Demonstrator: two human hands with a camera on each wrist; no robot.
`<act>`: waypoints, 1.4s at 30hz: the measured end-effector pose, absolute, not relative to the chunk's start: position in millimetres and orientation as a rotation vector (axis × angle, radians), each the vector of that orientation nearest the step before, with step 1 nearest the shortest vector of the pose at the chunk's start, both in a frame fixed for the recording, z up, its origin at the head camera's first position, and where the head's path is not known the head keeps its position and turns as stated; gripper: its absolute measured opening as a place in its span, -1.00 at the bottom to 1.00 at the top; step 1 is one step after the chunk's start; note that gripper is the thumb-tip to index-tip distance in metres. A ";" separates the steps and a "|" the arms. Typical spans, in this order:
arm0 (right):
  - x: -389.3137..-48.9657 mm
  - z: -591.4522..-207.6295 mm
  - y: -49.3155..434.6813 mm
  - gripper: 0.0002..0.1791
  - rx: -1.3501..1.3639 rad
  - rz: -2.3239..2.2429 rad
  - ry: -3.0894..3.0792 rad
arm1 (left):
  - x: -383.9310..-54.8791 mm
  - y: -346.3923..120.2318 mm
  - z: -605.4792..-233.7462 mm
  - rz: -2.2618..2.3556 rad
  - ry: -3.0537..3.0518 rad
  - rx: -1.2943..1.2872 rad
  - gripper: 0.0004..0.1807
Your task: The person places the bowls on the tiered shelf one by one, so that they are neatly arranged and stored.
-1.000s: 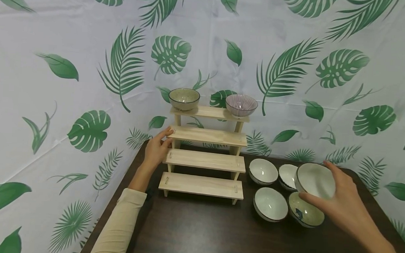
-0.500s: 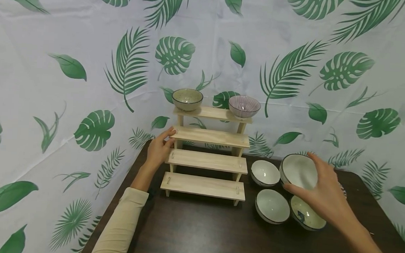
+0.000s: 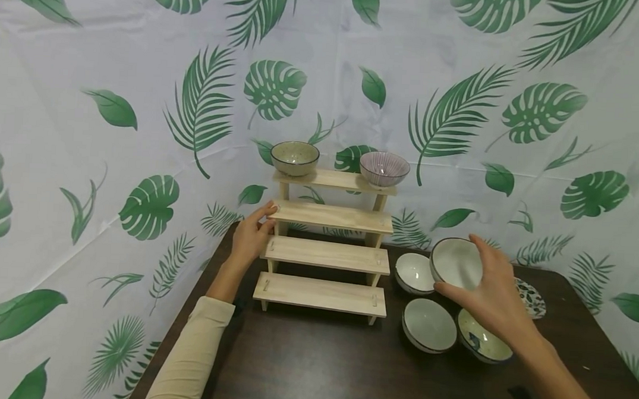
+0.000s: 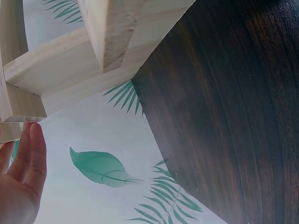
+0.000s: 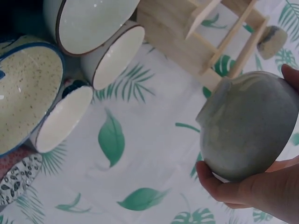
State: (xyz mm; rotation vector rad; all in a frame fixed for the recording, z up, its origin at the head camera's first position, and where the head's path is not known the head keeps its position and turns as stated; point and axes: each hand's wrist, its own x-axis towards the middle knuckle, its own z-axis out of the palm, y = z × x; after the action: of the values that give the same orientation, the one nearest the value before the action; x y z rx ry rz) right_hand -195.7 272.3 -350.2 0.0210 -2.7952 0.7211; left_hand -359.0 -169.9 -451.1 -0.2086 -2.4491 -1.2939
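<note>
Right hand (image 3: 494, 290) pinches the bowl (image 3: 458, 263) aloft between thumb and fingers; left hand (image 3: 249, 238) touches the wooden stand (image 3: 329, 215), pinching or not, can't tell! Stand lies leftward of the right hand, 4 shelves (image 3: 325, 253) stretching lengthwise between both, left hand nearer. Bowl's rounded, glossy grey-green outside, pale inside, dark-rimmed.

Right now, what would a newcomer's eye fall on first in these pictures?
Most likely the four-step wooden stand, mid-frame in the head view, with a green bowl and a purple-striped bowl at opposite ends of its top step. Next, the pale bowl held in the right hand, near the group of bowls on the right of the table. Behind spreads a white, leaf-printed cloth.
</note>
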 end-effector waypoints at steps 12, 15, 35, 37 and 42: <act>-215.4 -351.4 257.3 0.29 -0.006 0.736 -2.802 | -359.1 -170.6 -452.0 -1.287 -2.445 -0.208 -0.58; -220.3 -349.1 251.8 0.29 0.009 0.757 -2.805 | -359.0 -170.2 -451.6 -1.295 -2.441 -0.213 -0.58; -258.2 -345.4 221.6 0.29 0.083 0.903 -2.801 | -362.8 -170.8 -451.8 -1.281 -2.419 -0.243 -0.58; -262.4 -346.5 218.9 0.29 0.081 0.909 -2.806 | -362.9 -171.0 -452.3 -1.278 -2.418 -0.241 -0.58; -272.2 -349.0 211.6 0.28 0.079 0.918 -2.814 | -361.2 -171.1 -453.1 -1.280 -2.433 -0.226 -0.58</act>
State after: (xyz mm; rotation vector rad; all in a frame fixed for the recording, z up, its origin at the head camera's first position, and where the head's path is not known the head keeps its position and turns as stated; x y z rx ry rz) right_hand -272.2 211.6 -349.0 0.0791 -2.8141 0.9178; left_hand -361.2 -171.1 -453.1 -0.2262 -2.4329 -1.2802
